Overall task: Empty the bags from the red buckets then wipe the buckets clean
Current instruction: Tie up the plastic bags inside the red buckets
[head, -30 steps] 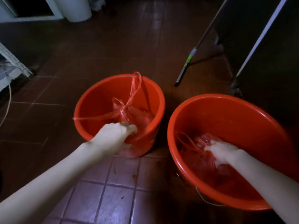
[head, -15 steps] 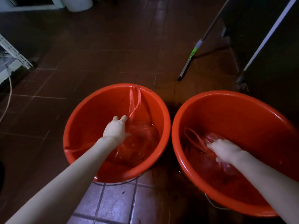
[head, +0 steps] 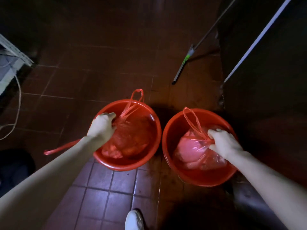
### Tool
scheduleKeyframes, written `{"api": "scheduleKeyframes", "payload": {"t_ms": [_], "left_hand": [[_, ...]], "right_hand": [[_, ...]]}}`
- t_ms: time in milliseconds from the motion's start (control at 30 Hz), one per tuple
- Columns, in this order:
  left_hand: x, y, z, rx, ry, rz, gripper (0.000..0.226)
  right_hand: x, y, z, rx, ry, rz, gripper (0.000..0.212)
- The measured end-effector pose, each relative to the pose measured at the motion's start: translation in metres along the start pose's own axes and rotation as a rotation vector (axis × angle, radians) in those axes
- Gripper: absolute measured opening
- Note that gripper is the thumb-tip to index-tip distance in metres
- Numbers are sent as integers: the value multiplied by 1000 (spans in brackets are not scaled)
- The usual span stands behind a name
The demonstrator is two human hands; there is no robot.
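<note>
While both arms reach down from the head view, the scene reads as follows.

Left hand: the left hand (head: 102, 126) is closed around the gathered neck of the left bag (head: 131, 138), fingers curled tight on the bunched plastic.
Left bag: a red translucent plastic bag, full and rounded, sitting inside the left bucket (head: 149, 156); its looped handles stick up past the far rim, and one long red strip trails out to the left under the forearm.
Left bucket: red, round, standing on the tiled floor (head: 103, 193), just beside the other bucket but not clearly touching it.
Right hand: the right hand (head: 224, 143) is clenched on the twisted neck of the right bag (head: 191, 151), thumb and fingers pinching the plastic together.
Right bag: red translucent plastic with pale pink contents showing through; it lies within the right bucket (head: 171, 130), and its thin loop handles rise toward the far rim.
Right bucket: red, round, on the floor to the right of the first one, near a dark cabinet side.
Floor: dark reddish-brown tiles, lit more brightly in the near patch between the arms.
Mop handle: a long mop handle (head: 186, 60) with a green band leans at the upper right, well apart from the buckets.
Shoe: a white shoe (head: 133, 219) tip shows at the bottom edge.
Cable: a pale cable (head: 17, 103) curves along the left edge.
</note>
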State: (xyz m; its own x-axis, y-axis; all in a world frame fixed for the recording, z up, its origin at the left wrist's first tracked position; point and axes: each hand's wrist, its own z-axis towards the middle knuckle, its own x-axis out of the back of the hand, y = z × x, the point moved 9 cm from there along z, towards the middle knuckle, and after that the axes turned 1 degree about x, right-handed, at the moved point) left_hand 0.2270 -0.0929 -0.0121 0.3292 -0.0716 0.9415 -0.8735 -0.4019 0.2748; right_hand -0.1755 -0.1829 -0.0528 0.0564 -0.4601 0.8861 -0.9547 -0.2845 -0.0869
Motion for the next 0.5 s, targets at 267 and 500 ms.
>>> {"api": "scheduleKeyframes", "payload": {"t_ms": [267, 500], "left_hand": [[226, 26, -66, 2, 24, -65, 23], [408, 8, -111, -22, 82, -122, 28]], "right_hand": [[191, -69, -102, -5, -25, 76, 29], [346, -173, -163, 8, 67, 166, 29]]}}
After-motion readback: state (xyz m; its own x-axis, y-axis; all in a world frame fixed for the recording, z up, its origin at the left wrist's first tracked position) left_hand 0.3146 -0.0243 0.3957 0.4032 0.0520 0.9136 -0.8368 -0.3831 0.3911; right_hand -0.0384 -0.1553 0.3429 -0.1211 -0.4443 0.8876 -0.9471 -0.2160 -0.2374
